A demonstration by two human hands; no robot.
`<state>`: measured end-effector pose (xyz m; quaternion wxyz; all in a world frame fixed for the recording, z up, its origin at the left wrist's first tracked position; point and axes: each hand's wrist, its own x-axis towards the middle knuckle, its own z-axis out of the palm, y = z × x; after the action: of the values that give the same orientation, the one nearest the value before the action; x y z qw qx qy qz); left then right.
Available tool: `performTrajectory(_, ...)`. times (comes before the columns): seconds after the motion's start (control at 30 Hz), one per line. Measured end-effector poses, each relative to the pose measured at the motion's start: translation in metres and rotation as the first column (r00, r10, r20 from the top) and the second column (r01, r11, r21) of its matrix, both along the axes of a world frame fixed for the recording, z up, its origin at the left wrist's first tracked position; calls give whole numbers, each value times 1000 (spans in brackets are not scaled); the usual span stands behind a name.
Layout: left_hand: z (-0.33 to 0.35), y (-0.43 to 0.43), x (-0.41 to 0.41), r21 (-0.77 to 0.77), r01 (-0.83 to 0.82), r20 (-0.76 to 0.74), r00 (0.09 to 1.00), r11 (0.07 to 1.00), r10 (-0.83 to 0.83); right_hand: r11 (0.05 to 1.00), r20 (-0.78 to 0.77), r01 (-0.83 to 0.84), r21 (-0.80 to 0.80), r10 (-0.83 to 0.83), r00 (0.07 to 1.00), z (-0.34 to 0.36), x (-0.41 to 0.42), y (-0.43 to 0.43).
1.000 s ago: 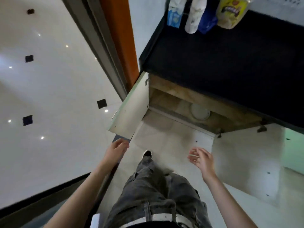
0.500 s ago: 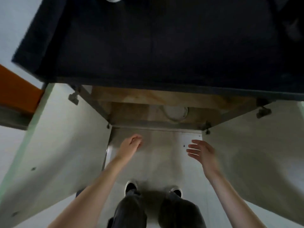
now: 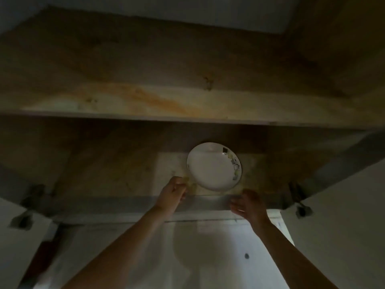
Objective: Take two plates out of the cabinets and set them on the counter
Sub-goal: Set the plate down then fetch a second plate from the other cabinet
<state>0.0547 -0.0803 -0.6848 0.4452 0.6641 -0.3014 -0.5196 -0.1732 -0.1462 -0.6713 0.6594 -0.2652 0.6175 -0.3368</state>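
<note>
Sitting on the lower cabinet shelf (image 3: 116,174), the white plate (image 3: 214,166) lies just beyond and between both hands, left hand (image 3: 174,190) loosely curled near its left rim, right hand (image 3: 248,205) half open below its near-right edge, neither holding it.

Cabinet front (image 3: 129,203) seen fully opened, doors swung aside. Lower compartment floor bare around single white plate (image 3: 212,165). Headroom limited by shelf (image 3: 145,116) overhead. Hinges (image 3: 295,192) projected at both front corners.
</note>
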Motion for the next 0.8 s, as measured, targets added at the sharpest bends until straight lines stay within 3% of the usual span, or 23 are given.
performTrajectory(0.07,-20,-24,1,-68,7,-15,1000,998,-8,999,46,1,36,-3,999,-21,4,-19)
performTrajectory(0.17,-40,-56,3,-121,2,-41,999,993,-7,998,-32,-62,-31,61,998,-37,5,-45)
performTrajectory(0.43,-38,-61,3,-71,-68,-99,993,995,60,993,19,-104,-64,106,994,-41,19,-51)
performTrajectory(0.63,14,18,-3,105,-114,-43,992,988,119,996,-30,-79,-38,77,997,25,10,42)
performTrajectory(0.8,103,103,-25,233,-58,54,997,971,47,997,-68,-57,48,60,996,112,-17,130)
